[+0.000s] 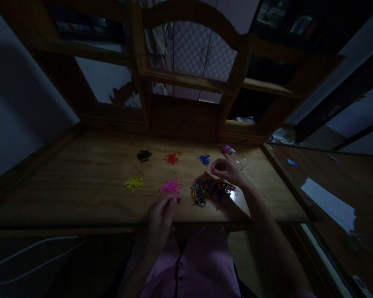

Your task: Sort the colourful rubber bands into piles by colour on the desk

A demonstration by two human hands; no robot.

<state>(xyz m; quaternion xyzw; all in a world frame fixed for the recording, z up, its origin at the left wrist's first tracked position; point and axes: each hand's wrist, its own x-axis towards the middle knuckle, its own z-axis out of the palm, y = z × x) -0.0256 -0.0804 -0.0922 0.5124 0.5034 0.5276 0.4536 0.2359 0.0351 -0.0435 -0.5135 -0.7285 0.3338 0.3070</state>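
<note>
My right hand [226, 170] pinches a pink rubber band [212, 169] between thumb and fingertips, just above the far side of a mixed-colour pile of rubber bands [209, 190]. My left hand [164, 211] is closed in a loose pinch at the near side of the pink rubber-band pile [171, 186]; whether anything is in its fingers is too dim to tell. Sorted by colour, small piles lie on the wood: yellow [133, 183], black [144, 155], red [171, 158] and blue [204, 159].
A clear plastic bottle with a pink cap [236, 158] lies behind my right hand. The wooden desk [90, 178] has a shelf unit [183, 116] along its back. On a lower surface at right are white papers [329, 203] and a small blue packet [292, 162].
</note>
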